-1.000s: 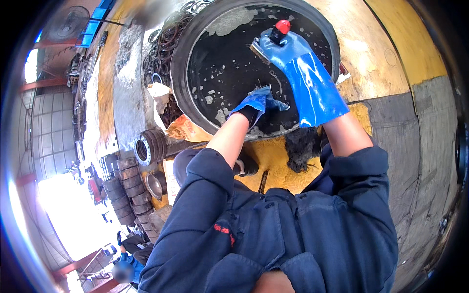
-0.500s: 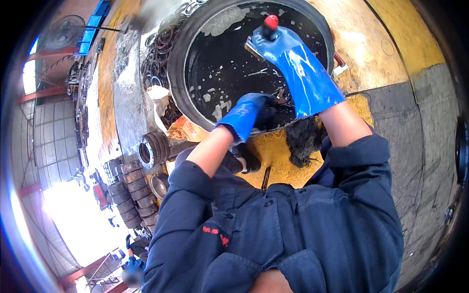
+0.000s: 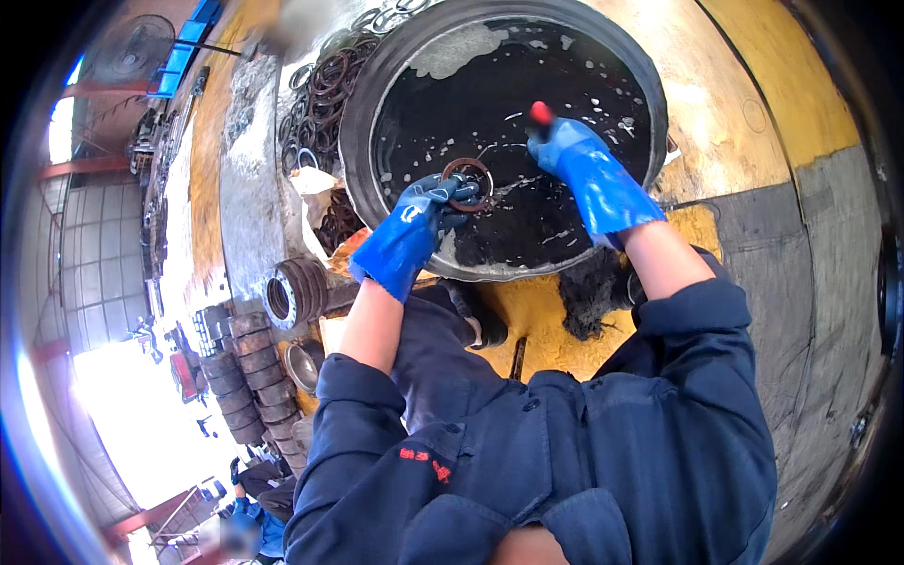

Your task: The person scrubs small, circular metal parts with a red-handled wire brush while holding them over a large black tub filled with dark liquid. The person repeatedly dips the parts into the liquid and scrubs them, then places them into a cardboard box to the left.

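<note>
Flr (image 3: 537,315): rings (image 3: 331,85) nr blk tub (image 3: 360,141)

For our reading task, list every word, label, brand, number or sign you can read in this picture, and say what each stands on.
No text can be read clearly.
Red stitching on the chest of the dark blue jacket: too small and blurred to read.
Orange patch on the pale bag: no legible lettering.
Pale mark on the left blue glove: print or glare, cannot tell.
</note>
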Demonstrator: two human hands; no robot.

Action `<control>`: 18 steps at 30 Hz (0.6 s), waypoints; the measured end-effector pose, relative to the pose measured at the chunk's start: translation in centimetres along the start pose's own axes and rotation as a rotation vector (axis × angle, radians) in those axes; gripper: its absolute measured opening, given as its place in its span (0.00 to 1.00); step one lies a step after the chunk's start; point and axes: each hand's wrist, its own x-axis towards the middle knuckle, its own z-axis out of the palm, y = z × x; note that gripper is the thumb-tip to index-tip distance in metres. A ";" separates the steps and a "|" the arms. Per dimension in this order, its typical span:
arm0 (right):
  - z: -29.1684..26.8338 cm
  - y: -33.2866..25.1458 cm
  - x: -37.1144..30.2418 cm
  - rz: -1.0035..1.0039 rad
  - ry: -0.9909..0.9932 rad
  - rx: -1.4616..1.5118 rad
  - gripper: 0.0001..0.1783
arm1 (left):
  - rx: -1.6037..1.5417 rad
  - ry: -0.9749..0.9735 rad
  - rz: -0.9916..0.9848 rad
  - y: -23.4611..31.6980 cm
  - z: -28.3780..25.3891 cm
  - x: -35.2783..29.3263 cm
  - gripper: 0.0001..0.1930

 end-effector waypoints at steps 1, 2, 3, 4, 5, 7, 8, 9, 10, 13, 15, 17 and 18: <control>-0.1 -0.4 -0.3 -0.011 -0.031 0.076 0.25 | 0.001 0.004 0.022 -0.1 -0.6 0.3 0.17; -0.3 -1.2 -1.2 -0.067 -0.053 0.255 0.21 | -0.003 -0.004 0.036 -0.3 -0.6 0.6 0.18; -0.5 -2.9 -2.5 -0.131 -0.086 0.434 0.16 | -0.010 0.003 0.051 -0.5 -0.6 0.3 0.18; -1.4 -4.4 -4.3 -0.226 -0.065 0.487 0.14 | 0.016 0.015 0.091 -0.1 0.1 -0.4 0.17; -1.3 -4.5 -4.6 -0.307 -0.107 0.569 0.16 | 0.014 -0.054 0.187 -0.2 0.8 0.0 0.17; 2.0 -3.9 -3.4 -0.414 -0.081 0.656 0.17 | 0.023 -0.152 0.382 -0.7 1.1 0.2 0.17; 3.0 -4.1 -3.0 -0.417 -0.075 0.556 0.17 | 0.176 -0.100 0.415 0.2 1.8 -1.0 0.16; 3.6 -3.9 -2.7 -0.414 -0.065 0.562 0.16 | 0.131 -0.103 0.378 0.0 1.7 -0.3 0.16; 3.4 -3.3 -2.0 -0.394 -0.038 0.515 0.16 | 0.087 -0.104 0.341 -0.3 1.5 0.7 0.15; 2.0 -2.7 -1.1 -0.239 -0.116 0.547 0.18 | -0.054 -0.071 0.184 -0.6 1.8 0.6 0.16; 2.6 -0.7 0.9 -0.113 -0.062 0.351 0.20 | -0.039 -0.029 0.190 -1.0 1.9 1.0 0.17; 3.4 0.5 2.0 0.005 -0.018 0.159 0.22 | 0.002 0.005 0.175 -1.0 1.6 1.0 0.19; 3.7 0.8 1.6 0.046 -0.008 0.205 0.25 | 0.021 0.025 0.167 -1.0 1.5 0.9 0.19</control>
